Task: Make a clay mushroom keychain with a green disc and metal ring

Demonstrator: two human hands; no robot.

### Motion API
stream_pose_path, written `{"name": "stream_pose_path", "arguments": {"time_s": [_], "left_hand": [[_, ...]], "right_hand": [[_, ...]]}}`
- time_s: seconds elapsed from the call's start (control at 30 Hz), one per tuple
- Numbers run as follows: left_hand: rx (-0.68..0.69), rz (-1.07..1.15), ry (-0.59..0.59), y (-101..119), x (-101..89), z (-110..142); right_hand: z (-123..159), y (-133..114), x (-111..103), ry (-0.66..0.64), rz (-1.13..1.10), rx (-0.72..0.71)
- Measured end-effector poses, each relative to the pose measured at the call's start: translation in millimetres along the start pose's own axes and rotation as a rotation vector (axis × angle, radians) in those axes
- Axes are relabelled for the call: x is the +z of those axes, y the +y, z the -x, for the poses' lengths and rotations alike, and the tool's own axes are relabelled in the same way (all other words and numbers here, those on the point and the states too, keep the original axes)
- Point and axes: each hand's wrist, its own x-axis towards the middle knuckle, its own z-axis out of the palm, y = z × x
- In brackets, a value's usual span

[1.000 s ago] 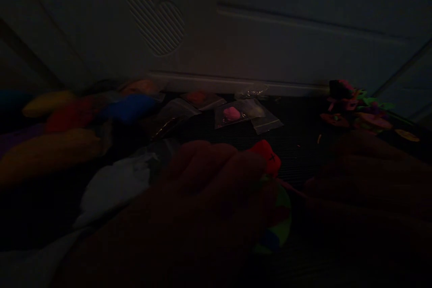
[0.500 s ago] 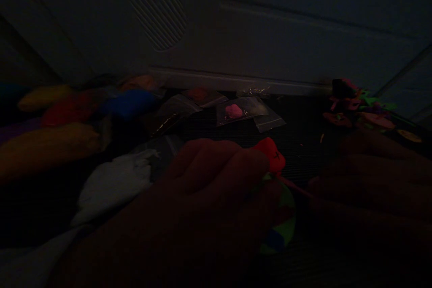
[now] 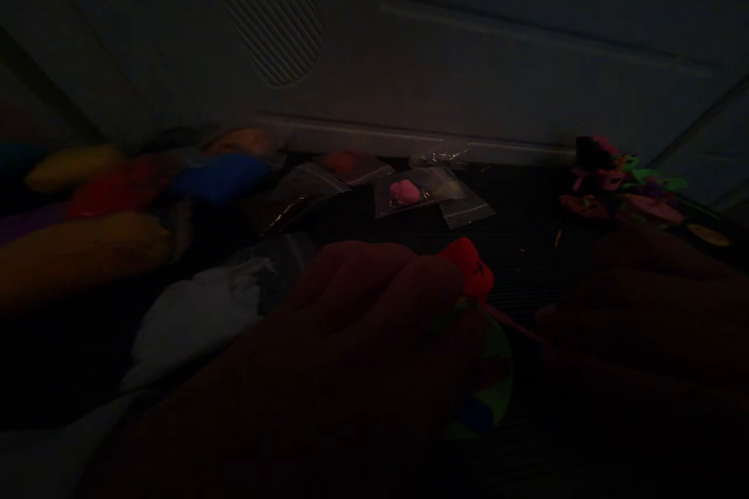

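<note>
The view is very dark. My left hand [image 3: 374, 327] is closed round a small clay figure, covering much of it. Beyond my fingers show its red top [image 3: 468, 269], marked with a dark cross, and a round green part [image 3: 500, 378] with red and blue patches. A thin pinkish strip [image 3: 512, 323] runs from just under the red top to my right hand [image 3: 649, 320], whose fingers are pinched on its other end. Whether the strip is clay or a tool I cannot tell.
White clay [image 3: 193, 323] in a clear bag lies left of my left hand. Yellow [image 3: 87, 253], red [image 3: 117, 187] and blue [image 3: 219, 178] lumps lie farther left. Small zip bags, one with pink clay [image 3: 405, 192], lie by the grey wall [image 3: 468, 78]. Several coloured clay pieces [image 3: 649, 207] sit at right.
The picture is slightly darker. Both hands and the clay figure stay almost where they were, with the strip still stretched between them.
</note>
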Motion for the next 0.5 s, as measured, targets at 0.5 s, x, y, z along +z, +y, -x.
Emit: {"name": "stream_pose_path", "arguments": {"time_s": [0.5], "left_hand": [[-0.042,0.005,-0.097,4.7,-10.0,-2.7]], "right_hand": [[7.0,7.6,-0.4,-0.047,-0.003,-0.041]]}}
